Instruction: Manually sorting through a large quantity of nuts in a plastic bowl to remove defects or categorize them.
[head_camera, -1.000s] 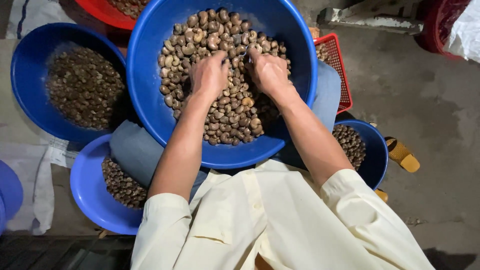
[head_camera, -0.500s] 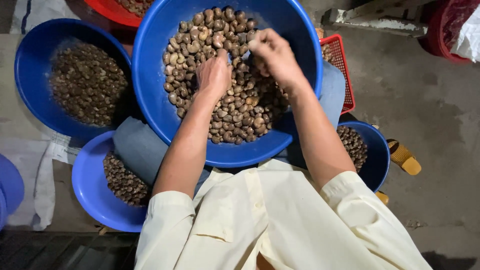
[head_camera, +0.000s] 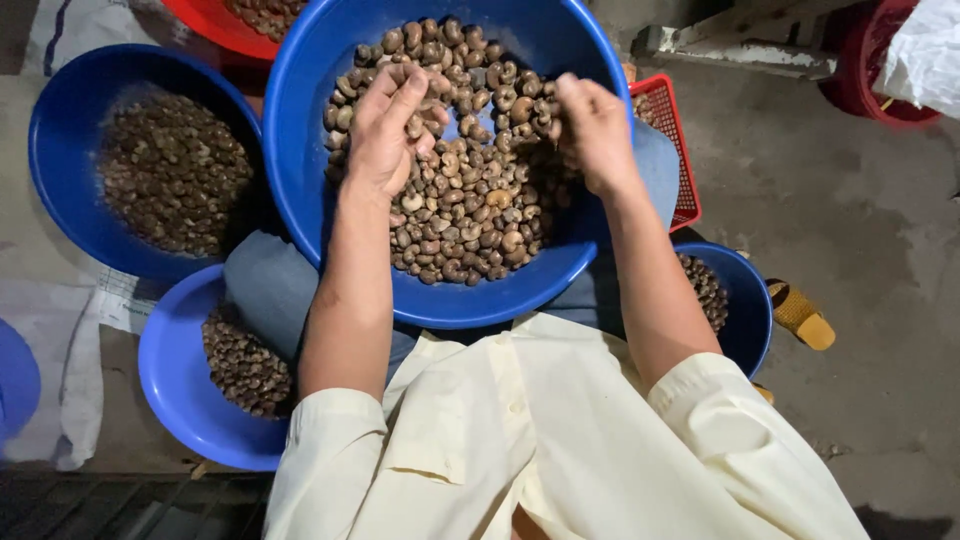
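floor (head_camera: 850, 190): grey stained concrete | basin (head_camera: 300, 180): blue, on lap

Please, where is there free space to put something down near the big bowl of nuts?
The bare grey concrete floor on the right is free, bordered by the red plastic basket and the yellow sandal. The left side is crowded with blue plastic bowls of nuts. In the large blue bowl, the left hand and right hand work.

Brown cashews (head_camera: 470, 200) heaped loose in a big blue basin (head_camera: 300, 200), piled under and between both hands, some beneath the left palm
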